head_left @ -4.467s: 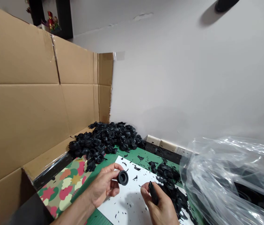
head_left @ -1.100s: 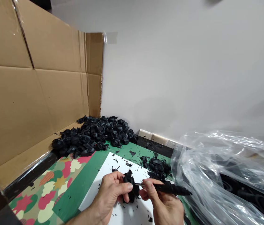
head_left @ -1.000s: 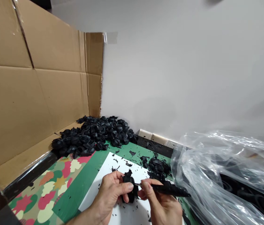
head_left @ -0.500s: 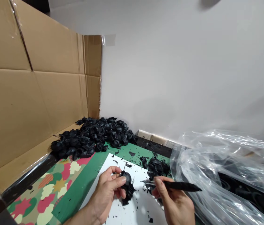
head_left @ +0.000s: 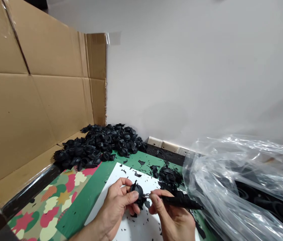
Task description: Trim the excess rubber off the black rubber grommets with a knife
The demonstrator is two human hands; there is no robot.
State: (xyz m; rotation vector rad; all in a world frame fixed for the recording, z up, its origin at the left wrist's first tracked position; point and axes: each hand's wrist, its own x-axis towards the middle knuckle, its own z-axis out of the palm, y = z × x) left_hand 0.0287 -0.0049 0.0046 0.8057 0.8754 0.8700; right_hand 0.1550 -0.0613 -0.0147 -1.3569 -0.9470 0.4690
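Note:
Above a white sheet (head_left: 106, 205), my left hand (head_left: 117, 204) pinches a black molded part (head_left: 138, 193) with ragged edges between thumb and fingers. My right hand (head_left: 168, 212) grips a slim tool with a black-wrapped handle (head_left: 181, 201). The tool's thin metal tip reaches the right side of the part; the exact contact is too small to make out. Small black scraps lie scattered over the sheet. Behind my right hand is a heap of black trimmings (head_left: 169, 175).
A large pile of black parts (head_left: 101, 144) sits at the back left, beside a tall cardboard wall (head_left: 43, 100). Clear plastic bags (head_left: 221, 167) bulge at the right. A power strip (head_left: 166, 146) runs along the grey wall. Patterned paper (head_left: 53, 204) lies on the green surface (head_left: 81, 207).
My right hand has moved left with the tool, bringing its tip to the black part. My left hand still holds the part, now turned slightly and a little higher.

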